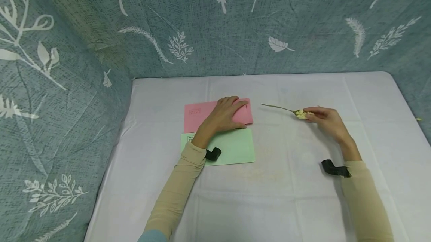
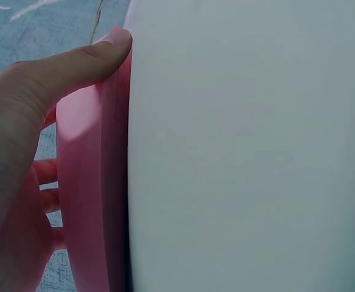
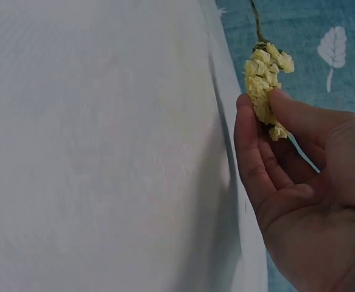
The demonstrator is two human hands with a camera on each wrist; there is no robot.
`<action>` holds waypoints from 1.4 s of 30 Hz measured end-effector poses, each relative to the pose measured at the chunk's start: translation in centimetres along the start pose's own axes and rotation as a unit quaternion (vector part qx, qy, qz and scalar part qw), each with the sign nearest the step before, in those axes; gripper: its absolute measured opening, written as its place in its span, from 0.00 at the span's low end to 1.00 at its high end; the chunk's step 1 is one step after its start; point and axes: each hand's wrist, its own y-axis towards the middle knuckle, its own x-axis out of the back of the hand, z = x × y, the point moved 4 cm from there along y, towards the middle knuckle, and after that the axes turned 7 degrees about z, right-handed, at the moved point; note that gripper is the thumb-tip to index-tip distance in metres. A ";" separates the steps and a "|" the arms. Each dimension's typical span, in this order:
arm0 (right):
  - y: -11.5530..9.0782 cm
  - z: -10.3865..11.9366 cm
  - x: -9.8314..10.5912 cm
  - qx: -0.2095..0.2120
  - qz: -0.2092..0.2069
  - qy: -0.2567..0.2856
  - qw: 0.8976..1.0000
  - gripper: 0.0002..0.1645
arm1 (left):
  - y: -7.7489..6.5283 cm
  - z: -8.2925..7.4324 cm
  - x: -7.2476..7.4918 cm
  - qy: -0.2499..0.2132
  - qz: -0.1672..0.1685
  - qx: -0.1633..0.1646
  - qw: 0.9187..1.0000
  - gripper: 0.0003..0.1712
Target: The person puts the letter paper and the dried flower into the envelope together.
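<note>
My left hand [image 1: 225, 116] lies across a pink envelope [image 1: 198, 116]. In the left wrist view the thumb is at the near edge of the pink envelope [image 2: 83, 158], the other fingers are at its far side, and the paper bows between them. A green envelope [image 1: 235, 148] lies just in front, partly under the left wrist. Off to the right, my right hand [image 1: 324, 120] pinches a dried flower sprig by its pale yellow blossoms [image 3: 262, 76] between thumb and fingers. The sprig's thin stem [image 1: 276, 106] points left, its tip a little apart from the pink envelope's right end.
A white cloth covers the table [image 1: 269, 204]. Behind it and at the left hangs a blue-green curtain [image 1: 202, 28] with white leaf prints. A small yellow bit [image 1: 418, 119] shows beyond the table's right edge. Black wrist mounts [image 1: 335, 169] stick out from both sleeves.
</note>
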 end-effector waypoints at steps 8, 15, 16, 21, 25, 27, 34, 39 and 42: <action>0.7 0.5 -1.5 0.007 0.029 0.008 1.000 0.23 | -0.2 -0.2 0.1 -0.002 -0.002 -0.008 1.000 0.48; 1.0 1.4 -2.2 0.020 0.038 0.009 0.999 0.23 | -0.4 -0.1 0.0 -0.005 -0.001 -0.006 1.000 0.48; 1.1 1.5 -2.3 0.024 0.040 0.011 0.999 0.23 | -0.4 -0.1 0.0 -0.006 0.000 -0.006 1.000 0.48; 1.7 1.7 -2.9 0.040 0.048 0.018 0.998 0.21 | -0.3 -0.3 0.1 -0.009 0.000 -0.009 1.000 0.48; 2.1 2.0 -3.2 0.040 0.054 0.017 0.998 0.21 | -0.3 -0.4 0.1 -0.007 -0.003 -0.013 1.000 0.48; 2.3 2.2 -3.4 0.035 0.058 0.016 0.998 0.21 | -0.4 -0.4 0.1 -0.007 -0.003 -0.013 1.000 0.48; 3.4 3.2 -3.7 0.027 0.077 0.014 0.997 0.21 | 0.1 -0.4 0.0 0.001 -0.004 -0.011 1.000 0.48; 4.1 4.0 -4.1 0.037 0.085 0.033 0.995 0.21 | 0.3 -0.3 -0.1 0.000 -0.007 -0.009 1.000 0.48; 4.7 4.0 -4.3 0.051 0.093 0.052 0.993 0.21 | 0.5 -0.3 -0.1 -0.001 -0.007 -0.006 1.000 0.48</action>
